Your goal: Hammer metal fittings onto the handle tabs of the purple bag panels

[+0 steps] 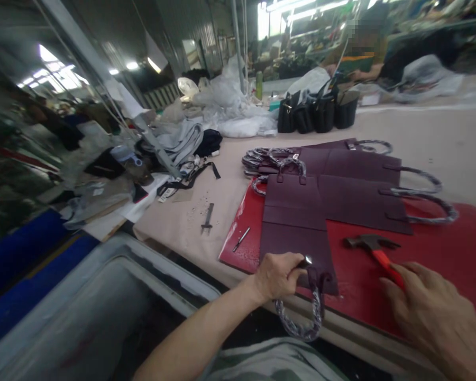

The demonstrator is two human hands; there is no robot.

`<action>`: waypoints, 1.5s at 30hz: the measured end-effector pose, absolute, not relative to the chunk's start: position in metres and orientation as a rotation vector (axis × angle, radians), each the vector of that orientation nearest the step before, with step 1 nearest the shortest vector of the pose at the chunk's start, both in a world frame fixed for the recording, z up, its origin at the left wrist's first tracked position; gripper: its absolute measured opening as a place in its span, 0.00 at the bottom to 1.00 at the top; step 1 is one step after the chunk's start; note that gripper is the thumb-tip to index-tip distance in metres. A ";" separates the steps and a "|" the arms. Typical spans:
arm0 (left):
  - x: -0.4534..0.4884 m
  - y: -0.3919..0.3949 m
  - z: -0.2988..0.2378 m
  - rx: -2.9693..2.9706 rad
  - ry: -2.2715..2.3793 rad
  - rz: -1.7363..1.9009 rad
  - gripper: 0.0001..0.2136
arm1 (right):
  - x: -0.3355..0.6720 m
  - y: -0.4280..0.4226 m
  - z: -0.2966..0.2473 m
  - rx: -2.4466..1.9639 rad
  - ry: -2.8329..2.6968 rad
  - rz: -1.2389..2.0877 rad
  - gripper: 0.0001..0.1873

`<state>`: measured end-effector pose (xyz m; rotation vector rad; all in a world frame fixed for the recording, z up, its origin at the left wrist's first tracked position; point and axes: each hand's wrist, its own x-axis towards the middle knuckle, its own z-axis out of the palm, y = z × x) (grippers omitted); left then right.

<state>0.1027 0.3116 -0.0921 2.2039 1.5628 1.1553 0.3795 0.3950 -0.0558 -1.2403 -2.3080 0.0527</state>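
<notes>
A dark purple leather bag panel [295,211] lies near the front edge of a red work mat [357,275]. Its plastic-wrapped handle [301,330] hangs over that edge. My left hand [280,275] is closed in a pinch at the handle's base, around a small piece with a shiny metal end [308,260]; its kind is mostly hidden by the fingers. To the right, my right hand [436,307] grips the orange handle of a claw hammer [375,244]. The hammer's head rests low over the mat, apart from the panel.
More purple panels with wrapped handles [341,164] are stacked behind. A thin metal rod [241,239] lies on the mat, and a caliper-like tool [208,218] to its left. Black bags [319,112] stand farther back. A grey bin [115,264] sits at left. A person [363,58] works across the table.
</notes>
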 end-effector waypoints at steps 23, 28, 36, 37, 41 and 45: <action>-0.031 0.309 -0.059 1.651 2.702 0.108 0.15 | 0.288 0.341 -0.088 -0.972 -2.535 0.306 0.23; -0.005 0.308 -0.051 1.830 2.617 0.056 0.13 | 0.289 0.342 -0.090 -0.964 -2.526 0.308 0.24; -0.008 0.336 -0.043 1.629 2.292 0.100 0.08 | 0.289 0.342 -0.090 -0.983 -2.535 0.311 0.24; -0.007 0.338 -0.042 1.589 2.246 0.193 0.09 | 0.289 0.342 -0.090 -0.985 -2.534 0.314 0.24; 0.012 0.334 -0.041 1.130 1.842 0.914 0.08 | 0.288 0.342 -0.091 -0.989 -2.532 0.330 0.24; 0.057 0.322 -0.052 0.958 1.492 1.294 0.12 | 0.287 0.342 -0.091 -1.005 -2.533 0.340 0.24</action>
